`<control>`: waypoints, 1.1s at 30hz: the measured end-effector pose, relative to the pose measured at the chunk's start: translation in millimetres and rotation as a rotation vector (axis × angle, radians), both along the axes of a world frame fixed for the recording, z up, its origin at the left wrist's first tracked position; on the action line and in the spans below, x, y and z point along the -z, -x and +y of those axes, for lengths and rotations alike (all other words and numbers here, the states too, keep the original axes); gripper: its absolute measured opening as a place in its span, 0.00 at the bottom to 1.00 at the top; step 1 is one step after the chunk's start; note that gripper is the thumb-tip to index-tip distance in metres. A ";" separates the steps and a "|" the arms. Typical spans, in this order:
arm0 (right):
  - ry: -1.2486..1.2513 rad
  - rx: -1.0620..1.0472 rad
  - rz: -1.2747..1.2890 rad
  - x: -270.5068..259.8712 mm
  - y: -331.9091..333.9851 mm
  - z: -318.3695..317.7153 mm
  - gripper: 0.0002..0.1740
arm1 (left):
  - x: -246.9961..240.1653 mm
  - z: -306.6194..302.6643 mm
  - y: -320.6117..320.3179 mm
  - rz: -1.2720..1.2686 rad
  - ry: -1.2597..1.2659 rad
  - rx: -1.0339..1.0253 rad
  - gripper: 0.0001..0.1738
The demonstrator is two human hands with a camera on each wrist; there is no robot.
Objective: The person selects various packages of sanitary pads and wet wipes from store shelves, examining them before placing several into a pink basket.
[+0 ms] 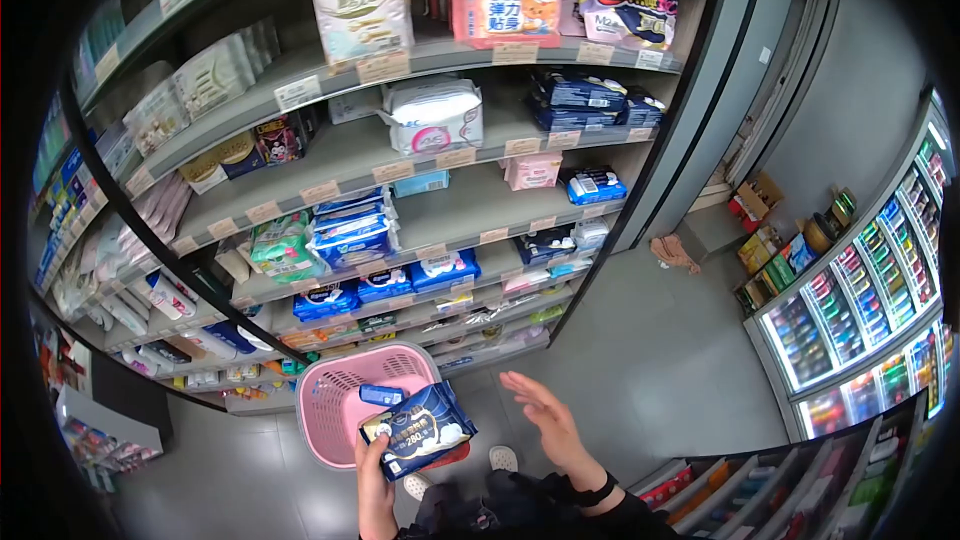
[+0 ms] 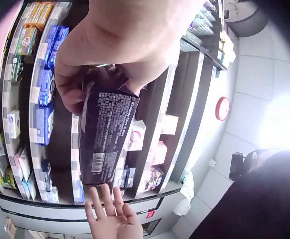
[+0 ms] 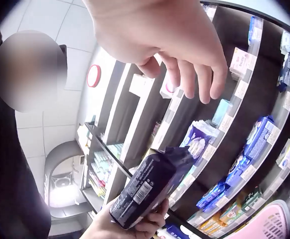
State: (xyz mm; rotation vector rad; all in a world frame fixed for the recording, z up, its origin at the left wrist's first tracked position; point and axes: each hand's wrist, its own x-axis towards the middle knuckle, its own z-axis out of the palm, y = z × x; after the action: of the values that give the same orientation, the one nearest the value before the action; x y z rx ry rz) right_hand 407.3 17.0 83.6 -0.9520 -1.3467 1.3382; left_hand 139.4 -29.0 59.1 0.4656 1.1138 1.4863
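A dark navy pack of sanitary pads [image 1: 422,428], printed with a gold "280", is in my left hand [image 1: 374,475], the thumb over its front. Seen from the left wrist, the left hand [image 2: 117,42] grips one end of the pack [image 2: 107,134], and its barcode side shows. My right hand [image 1: 548,420] is held up to the right of the pack, apart from it, with fingers extended and nothing in them. Below the pack stands a pink basket [image 1: 318,395] with a small blue packet [image 1: 381,395] inside; the pack hides part of the basket.
Shelves [image 1: 430,205] of packaged goods rise in front, with blue packs [image 1: 385,283] on a lower tier. To the right stand a lit drinks cooler [image 1: 860,290] and cardboard boxes [image 1: 762,195]. Another rack [image 1: 740,488] is close at the lower right. Grey floor [image 1: 640,340] lies between.
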 end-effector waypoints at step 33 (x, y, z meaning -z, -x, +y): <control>0.383 -0.373 0.088 -2.7 97.2 7.3 0.48 | -9.1 -12.3 45.5 0.123 -0.074 0.254 0.24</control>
State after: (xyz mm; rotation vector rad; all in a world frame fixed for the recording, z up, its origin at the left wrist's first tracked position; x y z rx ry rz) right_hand 310.0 24.3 86.3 -0.9031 -1.2636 1.9515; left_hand 93.9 -41.3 68.2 0.7310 1.0542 1.2928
